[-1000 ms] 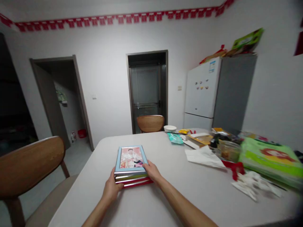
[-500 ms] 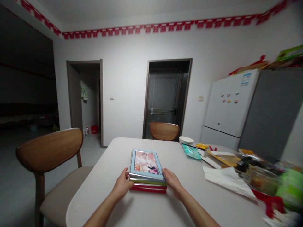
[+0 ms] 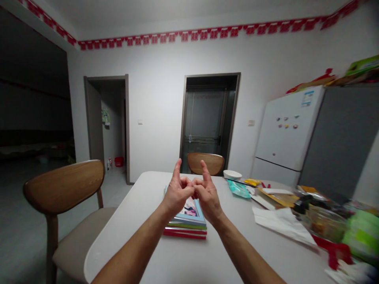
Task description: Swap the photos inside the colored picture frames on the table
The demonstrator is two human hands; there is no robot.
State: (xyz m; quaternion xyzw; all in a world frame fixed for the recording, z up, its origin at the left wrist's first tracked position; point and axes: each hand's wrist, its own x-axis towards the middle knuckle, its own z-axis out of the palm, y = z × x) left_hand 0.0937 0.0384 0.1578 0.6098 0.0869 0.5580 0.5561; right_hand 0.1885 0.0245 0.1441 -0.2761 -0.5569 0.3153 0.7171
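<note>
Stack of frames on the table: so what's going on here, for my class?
A person holds both bare hands up before the stack of frames, partly hiding it. The left hand and right hand seem to meet, index fingers pointing up, with nothing visible in either. The stack rests on the white table, a light blue frame on top.

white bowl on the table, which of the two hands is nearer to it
Right. The right hand is in front of the white bowl and to its left; the left hand is farther left.
</note>
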